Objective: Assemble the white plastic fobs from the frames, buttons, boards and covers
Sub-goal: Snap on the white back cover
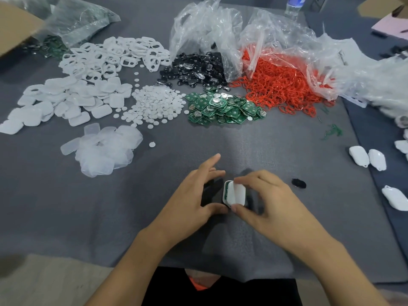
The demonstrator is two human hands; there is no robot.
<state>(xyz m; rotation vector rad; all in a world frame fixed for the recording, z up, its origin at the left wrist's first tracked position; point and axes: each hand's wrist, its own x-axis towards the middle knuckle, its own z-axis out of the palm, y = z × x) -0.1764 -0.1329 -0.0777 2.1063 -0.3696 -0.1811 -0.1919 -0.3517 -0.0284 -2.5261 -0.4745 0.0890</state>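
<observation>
Nearer the person than the green board pile, the right hand pinches a white cover over the half-built fob (green board edge showing); the left hand, fingers spread, braces it. Best to seat one edge squarely, then press evenly

A half-built white fob, its cover tilted over a green board, sits front and centre. Behind it lie heaps of white frames, covers, round buttons and green boards.
</observation>
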